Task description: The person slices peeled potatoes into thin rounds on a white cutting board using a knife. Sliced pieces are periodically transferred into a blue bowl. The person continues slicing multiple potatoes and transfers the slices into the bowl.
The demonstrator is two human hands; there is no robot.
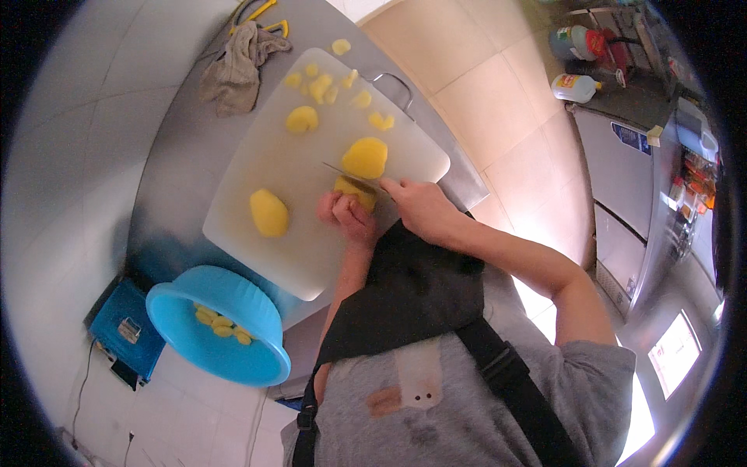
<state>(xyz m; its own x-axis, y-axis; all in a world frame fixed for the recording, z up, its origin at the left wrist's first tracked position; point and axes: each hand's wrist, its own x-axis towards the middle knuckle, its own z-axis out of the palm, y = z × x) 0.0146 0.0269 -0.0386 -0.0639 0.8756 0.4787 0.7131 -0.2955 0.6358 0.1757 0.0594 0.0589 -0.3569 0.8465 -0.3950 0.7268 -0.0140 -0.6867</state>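
Observation:
On a white plastic cutting board (315, 233), my left hand (350, 217) holds a peeled yellow potato piece (360, 192) with curled fingers. My right hand (423, 207) grips a knife (350, 175), whose blade lies across that piece. Just above the blade are stacked potato slices (366, 157). A whole peeled potato (269, 212) rests to the left on the board. Towards the board's far end lie another potato piece (302, 119) and several small scraps (321, 87). The knife's handle is mostly hidden in my right hand.
A blue plastic basin (268, 356) with several potato pieces (223, 328) stands at the lower left. A grey-brown cloth (242, 70) lies on the metal table (175, 169) near the wall. Beside the board's right edge is a metal handle (402, 87). Bottles (575, 87) stand on a counter at right.

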